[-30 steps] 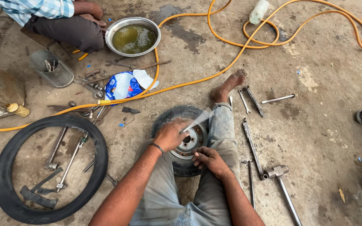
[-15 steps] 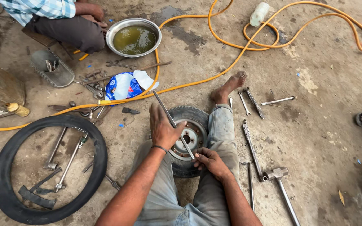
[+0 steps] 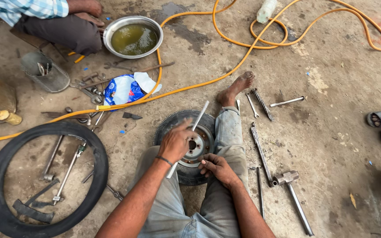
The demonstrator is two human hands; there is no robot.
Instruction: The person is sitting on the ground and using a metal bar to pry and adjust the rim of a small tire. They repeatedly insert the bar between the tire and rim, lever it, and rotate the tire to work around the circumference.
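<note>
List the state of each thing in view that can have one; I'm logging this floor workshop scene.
Small wheel: flat on the ground, tyre on its rim.
Metal bar: gripped by the left hand, slanted across the rim.
Right hand: resting on the wheel's edge.
Metal bowl: holds greenish liquid.
Loose tyre: lying flat, tools inside its ring.
Hammer: lying on the ground, untouched.
Orange hose: looped on the floor.
</note>
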